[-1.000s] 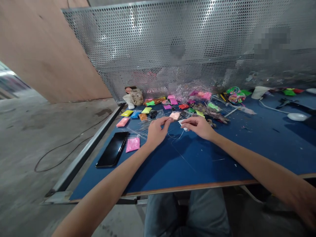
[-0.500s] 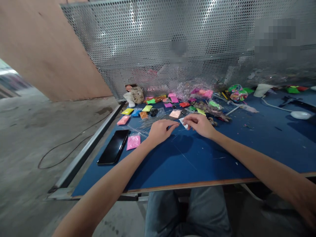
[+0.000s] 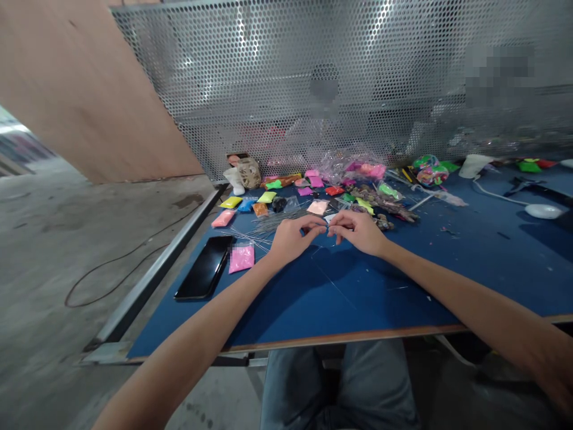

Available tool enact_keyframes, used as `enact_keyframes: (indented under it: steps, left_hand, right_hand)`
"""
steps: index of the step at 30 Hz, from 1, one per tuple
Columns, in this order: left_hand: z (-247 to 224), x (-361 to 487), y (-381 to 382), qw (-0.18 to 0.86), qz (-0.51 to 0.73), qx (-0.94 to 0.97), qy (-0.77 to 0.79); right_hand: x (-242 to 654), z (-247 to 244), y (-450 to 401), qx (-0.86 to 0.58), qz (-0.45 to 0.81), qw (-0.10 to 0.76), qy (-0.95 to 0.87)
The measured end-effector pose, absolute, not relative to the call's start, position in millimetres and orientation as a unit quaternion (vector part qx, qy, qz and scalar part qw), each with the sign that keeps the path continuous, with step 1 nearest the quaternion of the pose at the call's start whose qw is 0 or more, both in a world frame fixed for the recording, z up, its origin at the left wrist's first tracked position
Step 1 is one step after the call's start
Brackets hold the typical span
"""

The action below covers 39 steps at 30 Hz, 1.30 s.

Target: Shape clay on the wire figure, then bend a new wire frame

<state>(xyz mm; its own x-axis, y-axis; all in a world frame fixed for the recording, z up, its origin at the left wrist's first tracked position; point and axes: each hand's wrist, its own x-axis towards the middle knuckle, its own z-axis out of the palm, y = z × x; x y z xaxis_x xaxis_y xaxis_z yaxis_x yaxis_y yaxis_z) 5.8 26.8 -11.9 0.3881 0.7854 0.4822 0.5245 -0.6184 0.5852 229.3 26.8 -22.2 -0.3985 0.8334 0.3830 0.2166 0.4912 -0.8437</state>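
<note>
The small white piece (image 3: pixel 330 218) at your fingertips sits just on the near side of the peach packet (image 3: pixel 317 207), slightly to its right, and partly hidden behind your fingers. It looks very light and thin, probably soft enough to crease or squash under a firm squeeze, so a gentle pinch at its edge suits it better than a full grip; whether its surface is slippery, you cannot tell from here. Your right hand (image 3: pixel 364 233), to the right and near side of the packet, pinches it between thumb and forefinger. Your left hand (image 3: pixel 292 240), to the left and near side of the packet, has thumb and forefinger drawn together at the tips; what they pinch, if anything, is too small to tell. The hands face each other, fingertips nearly meeting, with both wrists bent a little inward. Your forearms slant in over the desk (image 3: pixel 286 316) from the lower corners, towards the packet. Thin wires (image 3: pixel 275 225) lie to its left, beyond your left hand.
</note>
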Motion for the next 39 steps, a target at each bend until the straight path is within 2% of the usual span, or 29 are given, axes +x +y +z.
enact_keyframes:
  steps: [7, 15, 23, 30, 39]
  left_hand:
    - [-11, 6, 26, 0.194, 0.386, 0.808, 0.4]
    - [-7, 8, 22, 0.185, 0.374, 0.818, 0.396]
    - [-6, 9, 22, 0.156, 0.372, 0.828, 0.389]
    - [-7, 10, 24, 0.179, 0.42, 0.818, 0.35]
    - [-8, 10, 20, 0.128, 0.409, 0.837, 0.339]
  right_hand:
    - [228, -24, 27, -0.337, 0.363, 0.407, -0.768]
    - [231, -13, 21, -0.355, 0.29, 0.368, -0.809]
    - [229, -17, 21, -0.376, 0.253, 0.398, -0.798]
    - [226, -16, 17, -0.377, 0.286, 0.414, -0.778]
    - [228, -17, 17, -0.366, 0.21, 0.427, -0.8]
